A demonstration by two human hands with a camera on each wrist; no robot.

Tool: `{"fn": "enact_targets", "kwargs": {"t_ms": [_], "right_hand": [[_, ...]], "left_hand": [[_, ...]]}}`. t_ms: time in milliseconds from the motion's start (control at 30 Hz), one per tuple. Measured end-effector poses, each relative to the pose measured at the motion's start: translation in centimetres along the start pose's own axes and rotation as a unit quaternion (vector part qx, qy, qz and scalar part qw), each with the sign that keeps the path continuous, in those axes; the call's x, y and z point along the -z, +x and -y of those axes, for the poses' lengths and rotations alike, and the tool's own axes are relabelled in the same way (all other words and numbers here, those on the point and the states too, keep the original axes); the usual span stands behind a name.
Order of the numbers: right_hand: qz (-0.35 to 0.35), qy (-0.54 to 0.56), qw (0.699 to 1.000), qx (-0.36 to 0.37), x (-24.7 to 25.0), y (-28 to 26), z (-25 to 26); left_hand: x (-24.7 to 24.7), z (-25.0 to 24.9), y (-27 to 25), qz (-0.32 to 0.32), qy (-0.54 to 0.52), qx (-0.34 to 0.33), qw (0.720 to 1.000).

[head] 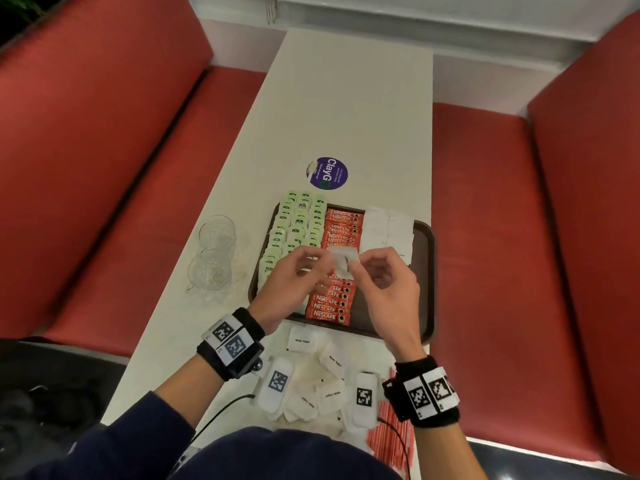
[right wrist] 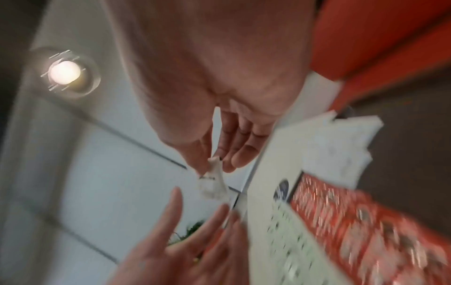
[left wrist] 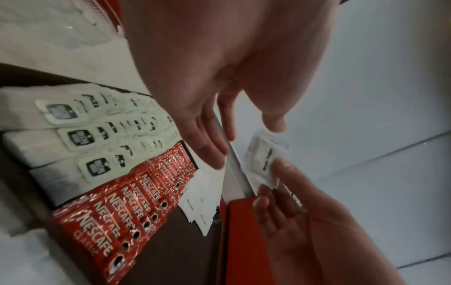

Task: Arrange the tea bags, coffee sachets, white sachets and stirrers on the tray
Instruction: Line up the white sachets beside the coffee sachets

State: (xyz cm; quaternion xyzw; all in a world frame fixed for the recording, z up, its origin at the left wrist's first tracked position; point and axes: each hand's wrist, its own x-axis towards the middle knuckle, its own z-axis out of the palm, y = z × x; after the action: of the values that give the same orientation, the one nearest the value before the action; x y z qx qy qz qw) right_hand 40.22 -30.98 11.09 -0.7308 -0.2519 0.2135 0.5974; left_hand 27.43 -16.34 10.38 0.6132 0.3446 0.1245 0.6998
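Note:
Above the brown tray (head: 428, 271) my right hand (head: 356, 265) pinches a white sugar sachet (head: 342, 255) between thumb and fingers, as the right wrist view shows (right wrist: 214, 173). My left hand (head: 317, 261) is beside it with straight fingers (right wrist: 174, 194); its thumb tip lies close to the sachet's top edge (left wrist: 267, 150). On the tray lie rows of green tea bags (head: 294, 226), red coffee sachets (head: 341, 223) and a stack of white sachets (head: 388, 230). Loose white sachets (head: 304, 341) lie on the table near me, and red stirrers (head: 391, 441) at the near right.
Two glass cups (head: 214, 251) stand left of the tray. A round purple sticker (head: 327, 173) lies beyond it on the white table (head: 346, 98). Two white marker blocks (head: 277, 382) sit among the loose sachets. Red benches (head: 485, 220) flank the table.

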Motion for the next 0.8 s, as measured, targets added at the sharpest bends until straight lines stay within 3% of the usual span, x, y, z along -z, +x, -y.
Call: {"fn": "enact_targets", "kwargs": {"t_ms": [67,133,233,367,467,567,667,800], "right_hand": [[-0.009,0.103,0.992,-0.074,-0.5,-0.8,-0.4],[0.005,0.123,0.987,-0.102,-0.6,-1.4,-1.2],[0.036,0.052,0.993,-0.098,0.0,-1.6,-1.2],[0.072,-0.062,0.993,-0.067,1.5,-0.3,-1.2],[0.093,-0.130,0.983,-0.088,2.9,1.1,-2.0],[-0.024,-0.127,0.981,-0.146,5.4,3.6,-5.3],[-0.139,-0.156,0.963,-0.171,7.2,6.5,-8.6],[-0.112,-0.229,0.945,-0.205,7.8,9.4,-11.5]], "left_hand": [[-0.1,0.2,-0.2,0.048,0.001,-0.015,0.999],[0.1,0.3,-0.2,0.054,0.034,-0.050,0.997],[0.8,0.0,0.4,0.043,0.101,-0.059,0.992],[1.2,-0.4,1.4,0.074,0.241,-0.082,0.964],[0.7,-0.4,1.8,0.046,0.276,-0.106,0.954],[0.7,0.3,1.8,-0.007,0.312,-0.136,0.940],[1.7,2.5,1.2,-0.025,0.398,-0.144,0.906],[3.8,5.7,-0.2,-0.035,0.474,-0.108,0.873]]}}
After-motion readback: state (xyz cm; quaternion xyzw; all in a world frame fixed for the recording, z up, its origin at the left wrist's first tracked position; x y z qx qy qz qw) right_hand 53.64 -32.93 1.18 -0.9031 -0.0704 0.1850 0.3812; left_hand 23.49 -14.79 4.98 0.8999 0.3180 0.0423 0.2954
